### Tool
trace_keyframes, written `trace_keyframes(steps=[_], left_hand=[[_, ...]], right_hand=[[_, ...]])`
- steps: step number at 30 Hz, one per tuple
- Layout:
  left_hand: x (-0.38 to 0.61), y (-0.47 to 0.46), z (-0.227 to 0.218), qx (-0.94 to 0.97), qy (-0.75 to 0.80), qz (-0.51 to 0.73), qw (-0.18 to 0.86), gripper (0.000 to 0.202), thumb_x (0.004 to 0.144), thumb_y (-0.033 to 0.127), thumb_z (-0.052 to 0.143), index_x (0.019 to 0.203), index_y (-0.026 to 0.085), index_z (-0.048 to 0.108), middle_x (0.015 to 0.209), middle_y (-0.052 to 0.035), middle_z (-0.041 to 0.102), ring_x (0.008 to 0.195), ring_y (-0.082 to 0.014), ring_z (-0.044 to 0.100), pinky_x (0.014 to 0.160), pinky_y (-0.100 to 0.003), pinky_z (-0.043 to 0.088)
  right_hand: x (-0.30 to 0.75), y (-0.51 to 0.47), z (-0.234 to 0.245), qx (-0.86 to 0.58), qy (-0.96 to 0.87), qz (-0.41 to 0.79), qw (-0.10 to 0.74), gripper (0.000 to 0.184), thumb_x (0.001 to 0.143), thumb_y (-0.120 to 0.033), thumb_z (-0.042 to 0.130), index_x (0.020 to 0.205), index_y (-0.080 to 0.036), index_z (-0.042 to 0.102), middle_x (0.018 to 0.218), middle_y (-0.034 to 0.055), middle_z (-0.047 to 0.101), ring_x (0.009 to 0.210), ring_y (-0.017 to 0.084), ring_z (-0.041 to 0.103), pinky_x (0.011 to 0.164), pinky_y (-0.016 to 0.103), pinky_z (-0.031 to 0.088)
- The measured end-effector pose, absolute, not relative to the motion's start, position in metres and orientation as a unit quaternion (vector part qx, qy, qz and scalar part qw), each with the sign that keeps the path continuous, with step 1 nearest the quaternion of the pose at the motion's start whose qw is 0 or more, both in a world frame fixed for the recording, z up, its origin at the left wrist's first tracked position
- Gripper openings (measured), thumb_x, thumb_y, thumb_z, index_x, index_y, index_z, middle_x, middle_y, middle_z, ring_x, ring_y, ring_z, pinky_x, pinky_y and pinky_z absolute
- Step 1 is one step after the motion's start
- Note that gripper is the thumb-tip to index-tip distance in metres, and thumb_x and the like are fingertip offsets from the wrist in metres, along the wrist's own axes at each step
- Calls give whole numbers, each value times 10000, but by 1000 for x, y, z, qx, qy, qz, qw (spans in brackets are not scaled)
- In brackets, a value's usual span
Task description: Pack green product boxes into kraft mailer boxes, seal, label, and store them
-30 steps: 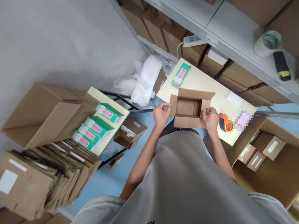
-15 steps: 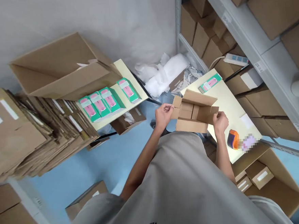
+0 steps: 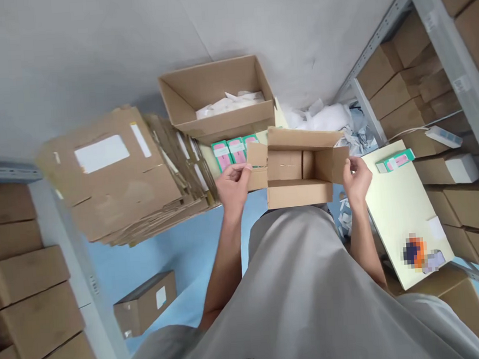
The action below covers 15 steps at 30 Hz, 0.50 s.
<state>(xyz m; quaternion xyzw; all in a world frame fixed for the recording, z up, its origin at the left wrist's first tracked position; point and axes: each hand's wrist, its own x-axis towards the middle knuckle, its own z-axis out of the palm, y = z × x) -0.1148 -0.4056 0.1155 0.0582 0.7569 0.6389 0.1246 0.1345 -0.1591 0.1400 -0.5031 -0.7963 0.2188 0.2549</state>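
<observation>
A small open cardboard box (image 3: 300,193) is held up in front of my body, its flaps spread and nothing seen inside. My left hand (image 3: 234,186) pinches the left flap between thumb and fingers. On the other side, my right hand (image 3: 356,179) grips the right flap. Behind the box, several green and pink packs (image 3: 222,154) stand on a cream tabletop, partly covered by it. Another green and pink pack (image 3: 396,160) lies alone on the cream table (image 3: 401,206) to the right.
A large open carton (image 3: 219,123) with white paper inside stands at the back. Left of it leans a stack of flattened cardboard (image 3: 116,177). Shelves of boxes (image 3: 405,91) rise at the right, with more boxes (image 3: 33,276) at the left. A closed box (image 3: 145,303) rests on the blue floor.
My view has swung to the left. Both hands, still holding the flaps, have carried the small box from the right table's edge toward the packs on the other table.
</observation>
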Motion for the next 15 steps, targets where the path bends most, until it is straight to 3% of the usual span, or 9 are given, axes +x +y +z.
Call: trace_keyframes(steps=[7,15], left_hand=[[-206,-482,113,1,796,605,9,82,915,275,784,900,207,741,936,-43,809,923,-193,784,984,-352,657],[-240,-496,75,-41,838,543,35,32,946,237,722,933,208,717,961,-50,798,940,-197,769,1015,-370,653]], right_hand=[[-1,-184,136,-340,-865,301,214,538,1162,-643,455,1117,-214,776,1074,166,865,922,305,800,924,440,651],[-78,-187,104,-300,-880,342,137,512,1186,-623,468,1175,-224,789,1157,142,868,929,284,792,958,417,635]])
